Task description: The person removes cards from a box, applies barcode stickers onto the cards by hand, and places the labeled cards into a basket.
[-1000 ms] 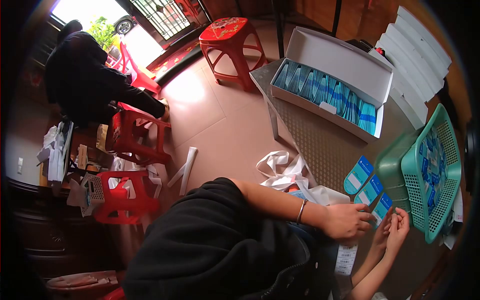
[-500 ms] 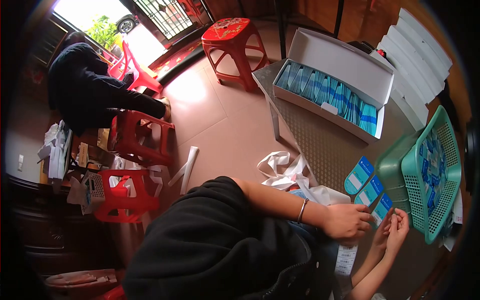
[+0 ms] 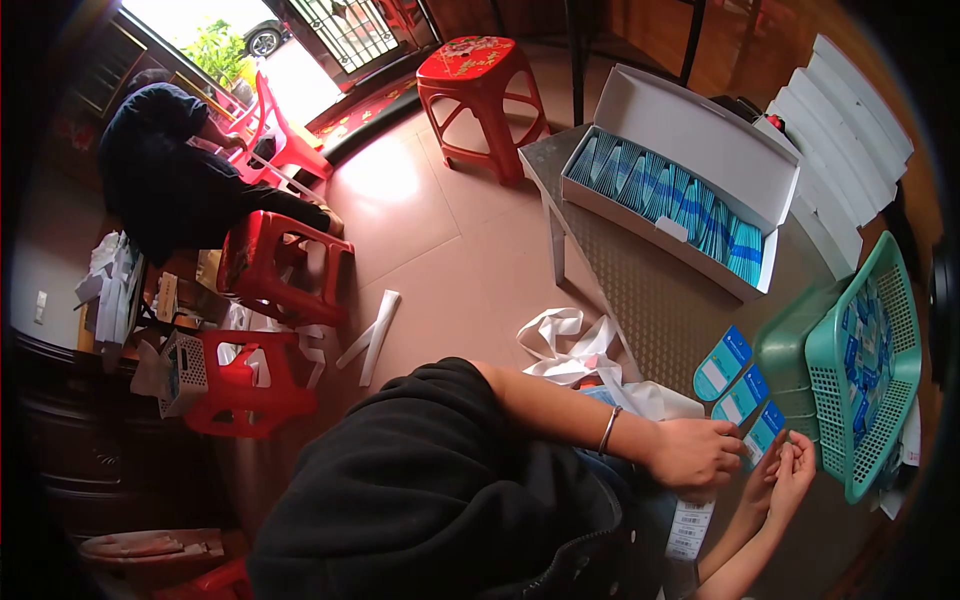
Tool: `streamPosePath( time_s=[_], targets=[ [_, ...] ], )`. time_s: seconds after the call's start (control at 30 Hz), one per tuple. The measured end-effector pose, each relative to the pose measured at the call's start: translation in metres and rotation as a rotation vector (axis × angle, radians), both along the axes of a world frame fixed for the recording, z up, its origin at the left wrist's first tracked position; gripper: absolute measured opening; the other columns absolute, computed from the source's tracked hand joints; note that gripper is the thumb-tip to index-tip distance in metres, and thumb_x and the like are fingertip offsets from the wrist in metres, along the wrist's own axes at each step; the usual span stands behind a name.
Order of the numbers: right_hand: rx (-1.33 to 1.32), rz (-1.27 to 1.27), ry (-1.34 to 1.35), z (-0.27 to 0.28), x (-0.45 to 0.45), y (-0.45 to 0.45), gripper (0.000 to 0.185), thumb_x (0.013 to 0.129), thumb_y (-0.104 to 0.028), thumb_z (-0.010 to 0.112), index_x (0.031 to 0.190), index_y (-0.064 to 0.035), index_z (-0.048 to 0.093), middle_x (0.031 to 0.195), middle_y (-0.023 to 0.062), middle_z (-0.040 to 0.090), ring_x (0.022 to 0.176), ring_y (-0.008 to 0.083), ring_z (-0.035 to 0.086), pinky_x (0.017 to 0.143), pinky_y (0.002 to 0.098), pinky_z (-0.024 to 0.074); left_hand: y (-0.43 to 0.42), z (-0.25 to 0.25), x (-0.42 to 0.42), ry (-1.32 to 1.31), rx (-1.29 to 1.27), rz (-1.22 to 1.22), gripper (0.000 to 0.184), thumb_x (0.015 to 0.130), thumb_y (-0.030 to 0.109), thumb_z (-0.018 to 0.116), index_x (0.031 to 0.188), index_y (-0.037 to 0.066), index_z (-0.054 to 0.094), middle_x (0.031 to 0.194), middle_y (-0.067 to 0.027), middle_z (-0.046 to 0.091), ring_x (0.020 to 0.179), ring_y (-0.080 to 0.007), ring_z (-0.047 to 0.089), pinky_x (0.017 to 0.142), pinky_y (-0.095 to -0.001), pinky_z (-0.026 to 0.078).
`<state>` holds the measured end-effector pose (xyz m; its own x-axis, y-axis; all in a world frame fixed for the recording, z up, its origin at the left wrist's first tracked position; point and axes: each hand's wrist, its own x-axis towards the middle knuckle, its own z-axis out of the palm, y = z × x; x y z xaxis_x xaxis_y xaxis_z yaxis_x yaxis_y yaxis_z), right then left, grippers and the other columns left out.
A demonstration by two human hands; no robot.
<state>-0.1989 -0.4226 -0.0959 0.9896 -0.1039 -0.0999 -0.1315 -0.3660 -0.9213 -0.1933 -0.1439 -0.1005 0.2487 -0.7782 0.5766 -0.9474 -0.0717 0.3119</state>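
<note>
Cards (image 3: 741, 394): three, blue-teal, rounded ends, white panels, print too small to read, in a row on textured table (image 3: 630, 275) | left hand (image 3: 695, 455): fingers curled at nearest card (image 3: 764, 430), grip cannot be told | right hand (image 3: 788, 475): fingertips bunched beside it, hold unclear | label strip (image 3: 690, 528): barcode-like rows, illegible | basket (image 3: 826, 410): green, perforated plastic

We see daylight flooding in through the doorway (image 3: 303, 88), burnt out to white, with glare on the floor (image 3: 385, 182), while the cabinet (image 3: 140, 480) sinks into deep shadow; fisheye distortion bends our edges, dark vignetting rings them, and print on the cards (image 3: 752, 385) is too small to read
</note>
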Motion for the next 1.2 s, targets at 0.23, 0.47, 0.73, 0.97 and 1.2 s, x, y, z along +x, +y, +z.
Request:
streamPosePath(
  time_s=[0.23, 0.47, 0.73, 0.97, 1.2],
  targets=[
    [0.014, -0.009, 0.005, 0.005, -0.002, 0.004, 0.019, 0.097, -0.004, 0.052, 0.116, -0.0028, 0.055, 0.074, -0.0025, 0.053, 0.053, 0.0008, 0.044, 0.044, 0.0156, 0.0345, 0.001, 0.001, 0.000, 0.040, 0.008, -0.013, 0.025, 0.082, 0.031, 0.057, 0.089, 0.008, 0.064, 0.109, -0.0103, 0.061, 0.117, -0.0292, 0.051, 0.097, -0.0423, 0.037],
    [-0.062, -0.023, -0.142, 0.011, -0.001, 0.024, 0.014, 0.093, -0.005, 0.061, 0.106, -0.0013, 0.062, 0.080, -0.0013, 0.062, 0.059, 0.0019, 0.048, 0.050, 0.0172, 0.0366, 0.009, 0.012, 0.000, 0.141, 0.084, -0.063, 0.028, 0.083, 0.032, 0.063, 0.092, 0.006, 0.062, 0.119, -0.0117, 0.059, 0.123, -0.0290, 0.050, 0.096, -0.0415, 0.042],
    [-0.127, 0.038, -0.279, 0.030, -0.008, 0.047, 0.033, 0.080, 0.002, 0.070, 0.112, -0.0058, 0.064, 0.093, 0.0024, 0.061, 0.082, 0.0092, 0.058, 0.063, 0.0224, 0.0471, 0.014, 0.026, 0.003, 0.100, 0.045, -0.069, 0.022, 0.077, 0.024, 0.071, 0.083, 0.006, 0.060, 0.118, -0.0101, 0.061, 0.118, -0.0277, 0.056, 0.090, -0.0393, 0.048],
    [-0.573, 0.312, -0.476, 0.035, -0.005, 0.057, 0.068, 0.068, -0.017, 0.080, 0.131, -0.0084, 0.054, 0.135, 0.0123, 0.053, 0.125, 0.0312, 0.048, 0.106, 0.0423, 0.0361, 0.014, 0.028, 0.004, 0.095, 0.048, -0.077, 0.023, 0.073, 0.022, 0.072, 0.083, 0.006, 0.060, 0.115, -0.0093, 0.062, 0.111, -0.0263, 0.060, 0.088, -0.0375, 0.049],
    [-0.496, 0.340, -0.370, 0.045, -0.005, 0.057, 0.076, 0.065, -0.017, 0.082, 0.134, -0.0093, 0.052, 0.130, 0.0130, 0.053, 0.122, 0.0313, 0.049, 0.103, 0.0423, 0.0380, 0.016, 0.028, 0.005, 0.118, 0.059, -0.100, 0.024, 0.076, 0.024, 0.071, 0.086, 0.005, 0.061, 0.114, -0.0100, 0.062, 0.108, -0.0250, 0.060, 0.088, -0.0370, 0.049]
  ],
)
